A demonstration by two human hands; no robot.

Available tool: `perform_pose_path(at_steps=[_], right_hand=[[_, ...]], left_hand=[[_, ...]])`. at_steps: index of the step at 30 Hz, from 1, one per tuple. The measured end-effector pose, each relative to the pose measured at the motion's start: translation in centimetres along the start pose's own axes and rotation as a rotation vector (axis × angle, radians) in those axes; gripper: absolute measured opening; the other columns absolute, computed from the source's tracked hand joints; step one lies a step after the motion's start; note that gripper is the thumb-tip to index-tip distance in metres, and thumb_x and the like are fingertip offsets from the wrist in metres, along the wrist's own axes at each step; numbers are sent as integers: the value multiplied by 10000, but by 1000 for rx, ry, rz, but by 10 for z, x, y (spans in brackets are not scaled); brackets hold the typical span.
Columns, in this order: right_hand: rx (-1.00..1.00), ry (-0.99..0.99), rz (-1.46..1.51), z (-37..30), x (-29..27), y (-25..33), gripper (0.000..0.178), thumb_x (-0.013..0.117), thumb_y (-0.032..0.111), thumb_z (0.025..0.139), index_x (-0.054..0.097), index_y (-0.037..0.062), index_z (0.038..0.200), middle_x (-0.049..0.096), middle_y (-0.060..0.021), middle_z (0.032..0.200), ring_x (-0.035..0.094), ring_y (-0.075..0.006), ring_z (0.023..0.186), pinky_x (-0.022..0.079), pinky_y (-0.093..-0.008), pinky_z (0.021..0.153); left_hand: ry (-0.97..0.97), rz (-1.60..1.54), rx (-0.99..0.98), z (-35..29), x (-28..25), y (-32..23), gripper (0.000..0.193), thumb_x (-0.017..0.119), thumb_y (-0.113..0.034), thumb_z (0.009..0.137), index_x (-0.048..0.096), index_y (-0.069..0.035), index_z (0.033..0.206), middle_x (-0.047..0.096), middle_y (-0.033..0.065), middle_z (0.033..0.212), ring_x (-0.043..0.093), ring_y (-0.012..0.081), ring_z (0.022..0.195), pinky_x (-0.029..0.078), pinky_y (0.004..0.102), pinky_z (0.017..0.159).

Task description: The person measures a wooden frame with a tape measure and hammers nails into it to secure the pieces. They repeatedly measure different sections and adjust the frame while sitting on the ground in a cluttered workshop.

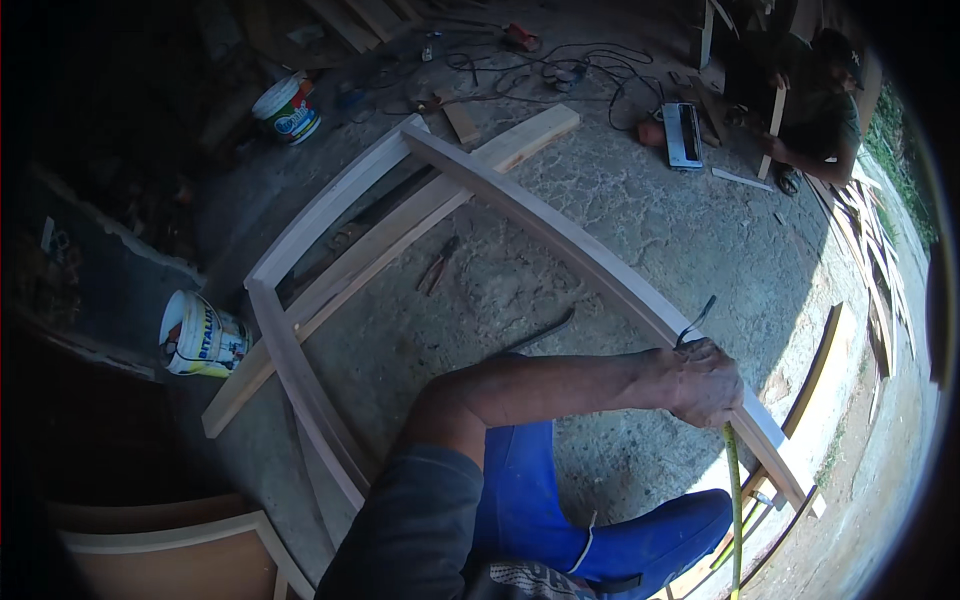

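My left arm reaches across to the right, and my left hand (706, 383) is closed around the long rail of a pale wooden frame (585, 262). Its fingertips are largely hidden. A dark, thin, bent piece (703, 313) sticks out above the knuckles; I cannot tell its kind. From below the hand, a yellow-green strip (737, 500), like a tape measure blade, runs to the lower edge. The frame's left part lies across a thick timber beam (380, 245). Pliers (437, 266) lie on the floor inside the frame. My right hand is out of view.
Two white buckets, one nearer (205, 335) and one farther (288, 108), stand at left. Cables (590, 60) tangle at the back beside a silver box-shaped device (683, 136). A co-worker (820, 120) sits at upper right holding a wood strip. Wooden panels (180, 555) lie lower left.
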State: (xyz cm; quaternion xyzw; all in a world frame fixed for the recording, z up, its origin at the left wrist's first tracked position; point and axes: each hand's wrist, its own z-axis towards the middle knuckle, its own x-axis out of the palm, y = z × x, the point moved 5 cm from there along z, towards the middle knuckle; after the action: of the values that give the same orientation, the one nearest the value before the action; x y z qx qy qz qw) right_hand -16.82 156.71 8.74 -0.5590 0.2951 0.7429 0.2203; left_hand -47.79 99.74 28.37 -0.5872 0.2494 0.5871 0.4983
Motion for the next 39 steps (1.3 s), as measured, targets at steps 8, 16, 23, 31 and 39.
perform_pose_path(at_steps=[8, 16, 23, 31, 39], right_hand=[[-692, -188, 233, 99, -14, 377, 354, 489, 17, 1013, 652, 101, 1316, 635, -132, 1024, 635, -283, 975, 523, -421, 831], [-1105, 36, 429, 1, -31, 845, 353, 574, -2, 931, 636, 88, 1266, 668, -135, 1001, 652, -295, 932, 508, -419, 832], [-1460, 185, 607, -155, 11, 1086, 222, 566, 52, 909, 611, 92, 1123, 679, -150, 968, 669, -363, 943, 529, -434, 796], [-1727, 285, 575, -356, 127, 1295, 311, 645, 192, 895, 593, 132, 1196, 649, -110, 1149, 614, -334, 1107, 493, -469, 918], [-1573, 283, 362, -529, 195, 1448, 721, 621, 336, 915, 304, 287, 1561, 345, -173, 1582, 365, -439, 1416, 324, -580, 1111]], left_hand=[[-146, -257, -834, -378, -100, 176, 274, 608, -256, 911, 647, -4, 812, 619, 181, 720, 581, 355, 656, 465, 455, 638], [-396, -433, -1426, -648, -104, 141, 276, 639, -217, 959, 627, 28, 832, 498, 70, 634, 463, 108, 605, 402, 330, 561], [-655, -142, -1773, -792, -51, 62, 243, 657, -197, 939, 622, 13, 823, 538, 131, 640, 534, 188, 561, 442, 350, 571], [-957, -37, -2022, -901, -42, -2, 145, 656, -111, 932, 678, 11, 856, 581, 70, 638, 510, 125, 558, 428, 311, 552], [-981, -69, -2277, -948, -116, 30, 208, 639, -134, 945, 668, 14, 802, 558, 3, 635, 492, 67, 605, 410, 285, 559]])
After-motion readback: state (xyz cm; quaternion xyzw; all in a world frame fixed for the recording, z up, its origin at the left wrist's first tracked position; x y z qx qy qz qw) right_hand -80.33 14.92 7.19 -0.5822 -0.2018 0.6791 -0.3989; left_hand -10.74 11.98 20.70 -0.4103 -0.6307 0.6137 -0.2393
